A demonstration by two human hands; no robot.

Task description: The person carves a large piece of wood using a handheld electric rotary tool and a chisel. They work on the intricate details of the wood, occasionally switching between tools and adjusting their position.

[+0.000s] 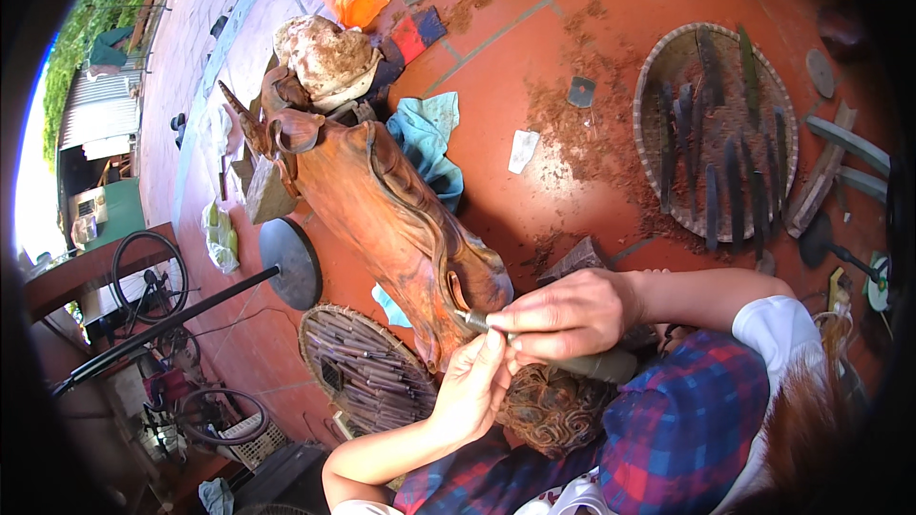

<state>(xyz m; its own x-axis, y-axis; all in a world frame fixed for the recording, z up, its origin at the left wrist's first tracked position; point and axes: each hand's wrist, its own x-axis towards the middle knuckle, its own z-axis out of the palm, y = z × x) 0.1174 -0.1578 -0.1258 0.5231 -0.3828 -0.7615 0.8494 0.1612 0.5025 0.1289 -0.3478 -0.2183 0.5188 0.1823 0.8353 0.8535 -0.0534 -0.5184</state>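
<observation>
A reddish-brown wooden carving (377, 200) with flowing folds lies slantwise before me. At its near end my right hand (568, 310) wraps round a slim grey metal-nosed hand tool (474, 320), which resembles a rotary carving tool; its tip is at the wood. My left hand (472, 386) is closed, thumb and fingers pinching the tool just under the right hand. An olive-grey cylindrical part (603, 365) shows below my right hand; whether it belongs to the tool I cannot tell. Close to my lap sits a dark brown piece with carved curls (556, 407).
A round woven tray (641, 124) of long flat files lies at right, another basket (310, 324) of slim dark rods at left. A blue cloth (429, 138) and a dusty white sack (329, 62) adjoin the carving. A black pole (181, 319) with round base stands left. Wood dust covers the floor.
</observation>
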